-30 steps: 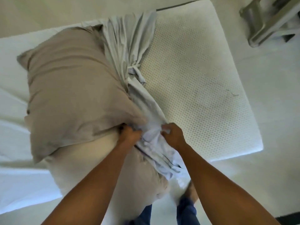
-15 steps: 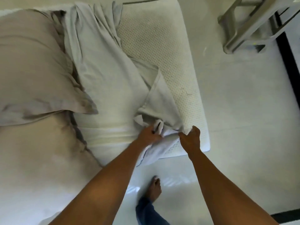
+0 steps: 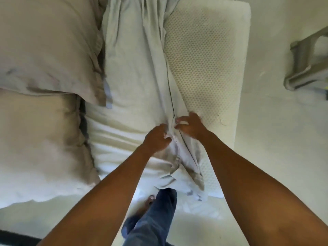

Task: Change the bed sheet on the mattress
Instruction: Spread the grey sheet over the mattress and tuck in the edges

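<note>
Pale floor [image 3: 284, 157] on the right and near side. Mattress [image 3: 204, 59] with bare honeycomb cover exposed along its right strip. Two tan pillows on the left half: upper pillow [image 3: 44, 41] overlaps lower pillow [image 3: 35, 139]. Bed sheet [image 3: 134, 59], pale grey, bunched in one long fold down the mattress middle, its end hanging over the near edge. Grey frame [image 3: 305, 68] at far right, apart from the mattress. Blue trouser leg [image 3: 154, 219] below. Left hand [image 3: 156, 139] grips the fold, fingers curled. Right hand [image 3: 190, 125] just beside it, fingers spread and bent, tips touching the sheet, not closed round it
</note>
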{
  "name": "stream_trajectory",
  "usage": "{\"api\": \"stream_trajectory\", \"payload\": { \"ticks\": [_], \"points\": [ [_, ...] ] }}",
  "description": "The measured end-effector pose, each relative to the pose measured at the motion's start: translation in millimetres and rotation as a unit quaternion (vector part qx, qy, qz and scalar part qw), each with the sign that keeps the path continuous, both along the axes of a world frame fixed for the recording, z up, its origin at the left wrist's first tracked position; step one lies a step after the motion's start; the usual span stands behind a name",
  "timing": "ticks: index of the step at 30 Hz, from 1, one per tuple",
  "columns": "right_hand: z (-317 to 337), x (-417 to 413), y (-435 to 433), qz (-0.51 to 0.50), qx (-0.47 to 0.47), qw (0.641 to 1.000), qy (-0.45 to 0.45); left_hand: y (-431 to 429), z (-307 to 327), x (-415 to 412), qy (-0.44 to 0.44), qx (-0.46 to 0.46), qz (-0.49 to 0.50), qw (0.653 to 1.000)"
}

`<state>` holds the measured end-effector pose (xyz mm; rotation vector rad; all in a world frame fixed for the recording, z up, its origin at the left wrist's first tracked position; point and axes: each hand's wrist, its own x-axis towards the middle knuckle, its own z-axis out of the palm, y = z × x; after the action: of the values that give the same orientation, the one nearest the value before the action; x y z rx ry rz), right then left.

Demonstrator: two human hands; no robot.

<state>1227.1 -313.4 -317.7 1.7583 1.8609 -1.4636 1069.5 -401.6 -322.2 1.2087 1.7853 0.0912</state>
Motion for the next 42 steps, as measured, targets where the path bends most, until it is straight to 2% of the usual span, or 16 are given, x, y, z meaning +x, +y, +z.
{"api": "stream_trajectory", "payload": {
  "ticks": [1, 3, 5, 8, 11, 13, 17, 19, 21, 23, 25, 28, 32, 35, 42],
  "points": [
    [-6.7, -5.1, -0.6, 0.028, -0.026, 0.999, -0.017, 5.5, -5.2, -2.7, -0.011, -0.015, 0.024, 1.0],
    [-10.7, -5.7, -2.4, 0.049, -0.02, 0.998, -0.037, 15.3, -11.1, 1.5, -0.014, -0.047, 0.037, 0.998],
    [-12.4, 4.9, -1.2, 0.02, -0.021, 1.0, 0.007, 25.4, -12.3, 14.5, -0.001, -0.044, 0.075, 0.996],
    [-8.3, 29.1, 14.3, -0.032, -0.101, 0.992, 0.067, 37.0, -13.0, 37.3, 0.004, -0.039, 0.177, 0.983],
    [-4.0, 51.2, 32.2, -0.108, -0.196, 0.966, 0.133, 41.4, -8.7, 64.8, 0.027, -0.017, 0.264, 0.964],
    [0.7, 61.0, 44.7, -0.148, -0.238, 0.945, 0.17, 41.1, -1.4, 86.2, 0.063, 0.005, 0.278, 0.959],
    [0.9, 75.8, 65.4, -0.165, -0.321, 0.907, 0.215, 40.5, 16.6, 142.9, 0.096, 0.036, 0.269, 0.958],
    [2.8, 92.5, 80.7, -0.172, -0.287, 0.924, 0.185, 43.4, 24.3, 185.3, 0.081, 0.033, 0.211, 0.974],
    [5.1, 117.6, 97.6, -0.143, -0.215, 0.958, 0.123, 46.0, 22.0, 229.5, 0.002, -0.009, 0.086, 0.996],
    [7.2, 145.8, 119.3, -0.115, -0.176, 0.974, 0.089, 51.7, 27.3, 272.2, -0.048, -0.102, -0.061, 0.992],
    [-1.1, 173.0, 142.4, -0.1, -0.175, 0.976, 0.078, 60.5, 28.4, 297.2, -0.073, -0.163, -0.125, 0.976],
    [-2.6, 204.0, 178.7, -0.069, -0.18, 0.978, 0.074, 88.5, 38.4, 302.7, -0.071, -0.213, -0.033, 0.974],
    [7.5, 214.4, 229.2, -0.027, -0.171, 0.984, 0.042, 140.2, 40.8, 271.1, 0.03, -0.107, 0.093, 0.989],
    [9.8, 194.7, 271.9, -0.031, -0.152, 0.987, 0.051, 184.8, 41.2, 242.3, 0.035, -0.045, 0.184, 0.981],
    [-9.3, 111.3, 384.8, -0.039, -0.104, 0.992, 0.068, 292.3, 11.7, 178.4, 0.042, 0.013, 0.21, 0.977]
  ]
}}
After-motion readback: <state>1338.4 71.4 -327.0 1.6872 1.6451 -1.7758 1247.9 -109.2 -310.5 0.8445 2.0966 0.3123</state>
